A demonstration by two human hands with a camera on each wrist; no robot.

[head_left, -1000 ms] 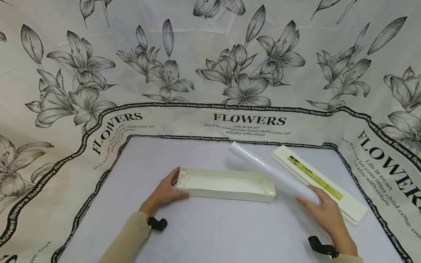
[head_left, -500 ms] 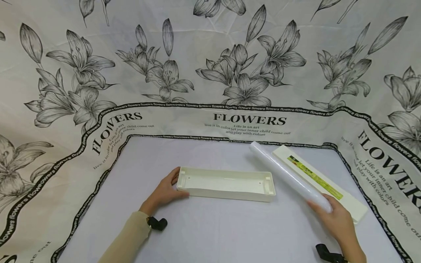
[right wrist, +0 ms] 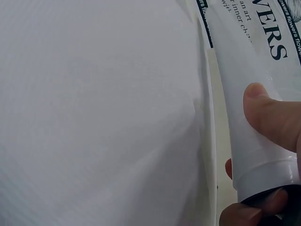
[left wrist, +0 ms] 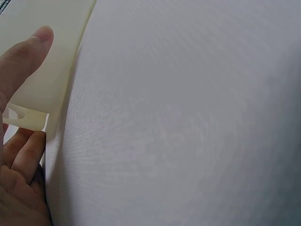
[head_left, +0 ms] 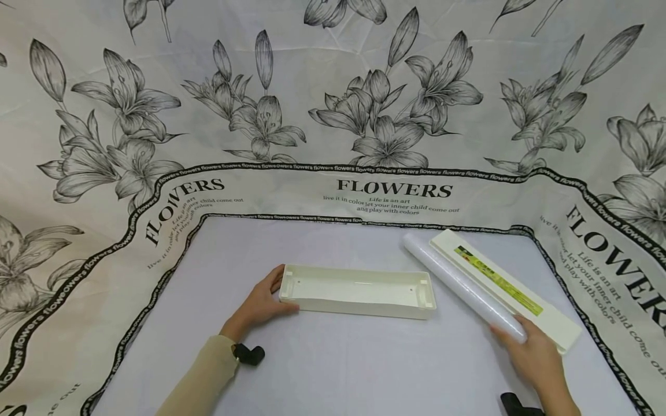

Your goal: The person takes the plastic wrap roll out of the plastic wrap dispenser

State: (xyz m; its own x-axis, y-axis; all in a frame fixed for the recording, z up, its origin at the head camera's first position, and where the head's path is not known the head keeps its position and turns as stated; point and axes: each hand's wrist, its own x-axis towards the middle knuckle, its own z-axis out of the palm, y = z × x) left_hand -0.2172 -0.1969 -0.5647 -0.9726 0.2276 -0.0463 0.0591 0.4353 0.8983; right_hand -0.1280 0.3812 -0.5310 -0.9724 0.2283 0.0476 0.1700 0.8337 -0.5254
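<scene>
An open cream plastic box [head_left: 356, 289], long and shallow, lies in the middle of the white table. My left hand [head_left: 266, 300] grips its left end, thumb along the front wall and fingers behind the end; the left wrist view shows the thumb [left wrist: 28, 56] against the box wall. My right hand [head_left: 533, 352] holds the near end of a roll of clear plastic film [head_left: 463, 286]. In the right wrist view the thumb [right wrist: 270, 113] lies on top of the roll, with fingers at its hollow end. Beside the roll lies a long cream lid [head_left: 504, 286] with a yellow-green label.
The table is covered by a white cloth [head_left: 322, 364] with a black-lettered border. Behind it rises fabric printed with lilies [head_left: 390, 115]. Black devices are strapped to both wrists, such as the left wrist camera [head_left: 250, 353].
My right hand has carried the film roll to the right, away from the box and alongside the lid, and its far end has come lower. The left hand and box have stayed in place.
</scene>
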